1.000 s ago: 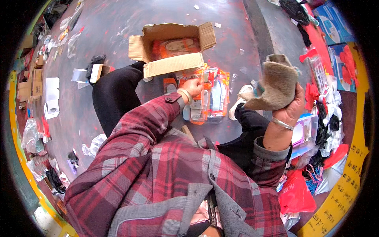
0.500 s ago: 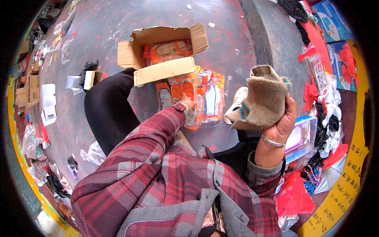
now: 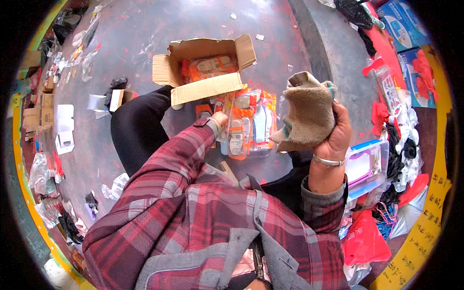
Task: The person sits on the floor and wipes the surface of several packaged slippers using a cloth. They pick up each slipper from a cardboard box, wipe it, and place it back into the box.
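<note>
My right hand is closed around a folded tan terry cloth with teal edging, raised at the right. My left hand is at the left side of a pile of orange-and-clear insole packets on the floor. Its fingers are closed on the edge of one insole packet, which appears tipped up on its side; the fingertips are partly hidden. Just beyond the pile stands an open cardboard box with more orange insole packets inside.
A clear plastic bin with a blue edge stands right of my right forearm. Red and black bags crowd the right side. At the left lie small cartons and plastic wrappers. My black-clad left knee is beside the box.
My left hand has shifted left and up over the pile, and a packet beside it now appears tipped on edge. My right hand has moved a little left with the cloth.
</note>
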The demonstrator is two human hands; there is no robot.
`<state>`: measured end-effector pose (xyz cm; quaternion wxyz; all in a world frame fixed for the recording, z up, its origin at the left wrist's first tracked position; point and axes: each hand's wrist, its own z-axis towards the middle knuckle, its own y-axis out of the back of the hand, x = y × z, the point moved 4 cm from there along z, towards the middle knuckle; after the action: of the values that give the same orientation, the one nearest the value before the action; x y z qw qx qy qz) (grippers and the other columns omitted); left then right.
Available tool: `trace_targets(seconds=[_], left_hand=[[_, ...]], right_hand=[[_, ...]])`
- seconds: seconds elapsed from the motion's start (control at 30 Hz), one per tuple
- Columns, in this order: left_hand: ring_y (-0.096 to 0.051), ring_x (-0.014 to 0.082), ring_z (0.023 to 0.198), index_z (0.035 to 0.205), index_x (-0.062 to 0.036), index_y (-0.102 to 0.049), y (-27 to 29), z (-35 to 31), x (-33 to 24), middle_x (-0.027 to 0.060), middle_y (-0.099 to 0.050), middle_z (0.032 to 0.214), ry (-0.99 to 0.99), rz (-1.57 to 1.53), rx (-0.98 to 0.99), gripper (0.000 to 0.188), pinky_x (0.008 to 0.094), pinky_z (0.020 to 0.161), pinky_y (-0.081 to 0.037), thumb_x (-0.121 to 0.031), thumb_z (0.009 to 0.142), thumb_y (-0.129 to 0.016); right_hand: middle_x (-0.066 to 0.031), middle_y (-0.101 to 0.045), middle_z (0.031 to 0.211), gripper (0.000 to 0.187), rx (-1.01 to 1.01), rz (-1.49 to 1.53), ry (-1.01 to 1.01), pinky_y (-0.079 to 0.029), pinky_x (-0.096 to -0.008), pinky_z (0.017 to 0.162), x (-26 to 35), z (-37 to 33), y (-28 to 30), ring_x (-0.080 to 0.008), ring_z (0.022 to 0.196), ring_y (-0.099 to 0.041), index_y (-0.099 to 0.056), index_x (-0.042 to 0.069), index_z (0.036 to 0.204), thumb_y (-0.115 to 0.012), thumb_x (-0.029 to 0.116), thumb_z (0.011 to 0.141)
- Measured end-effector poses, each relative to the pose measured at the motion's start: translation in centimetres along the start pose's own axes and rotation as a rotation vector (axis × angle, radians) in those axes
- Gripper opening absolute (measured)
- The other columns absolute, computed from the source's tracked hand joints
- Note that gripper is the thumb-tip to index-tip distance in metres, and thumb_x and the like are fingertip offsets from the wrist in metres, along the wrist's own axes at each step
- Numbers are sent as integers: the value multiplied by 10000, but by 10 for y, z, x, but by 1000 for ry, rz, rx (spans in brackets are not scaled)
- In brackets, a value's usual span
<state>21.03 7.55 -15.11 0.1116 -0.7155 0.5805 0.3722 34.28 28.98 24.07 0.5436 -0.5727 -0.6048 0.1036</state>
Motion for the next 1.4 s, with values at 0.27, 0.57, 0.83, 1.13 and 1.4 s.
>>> trace_targets(seconds=[0.27,0.57,0.83,1.13,1.4], left_hand=[[-629,237,822,1118,-59,-558,7,-79,-48,89,-639,945,-41,-942,262,339,408,732,-507,-18,784,-518],[-590,242,979,1277,-85,-423,21,-161,-130,85,-586,1114,-203,-1021,449,490,408,898,-441,-36,803,-535],[-589,270,1001,1301,3,-349,48,-246,-213,160,-555,1158,-361,-1333,661,576,396,894,-462,-73,768,-554],[-596,288,919,1218,46,-420,47,-237,-222,181,-573,1068,-493,-1247,630,523,394,872,-443,-115,731,-525],[-584,329,950,1197,11,-440,48,-232,-219,195,-572,1083,-484,-1469,734,415,452,897,-427,-148,814,-446]], right_hand=[[-124,-606,1022,258,-18,-47,-20,-483,-425,858,-7,6,-6,-269,948,-599,-540,32,1064,-492,149,839],[-129,-601,1026,283,-27,-49,46,-473,-397,868,-11,13,-1,-262,946,-592,-536,3,1083,-527,124,827],[-134,-587,1082,331,212,-130,119,-465,-367,879,-15,12,-17,-245,984,-582,-529,-10,1132,-523,111,823],[-94,-608,1061,270,336,-1022,625,-447,-302,869,-51,18,-49,-206,959,-591,-587,30,1094,-542,141,853],[-135,-561,1162,416,502,-1474,833,-380,-378,967,-85,23,-53,-312,1101,-508,-564,84,1143,-595,117,730]])
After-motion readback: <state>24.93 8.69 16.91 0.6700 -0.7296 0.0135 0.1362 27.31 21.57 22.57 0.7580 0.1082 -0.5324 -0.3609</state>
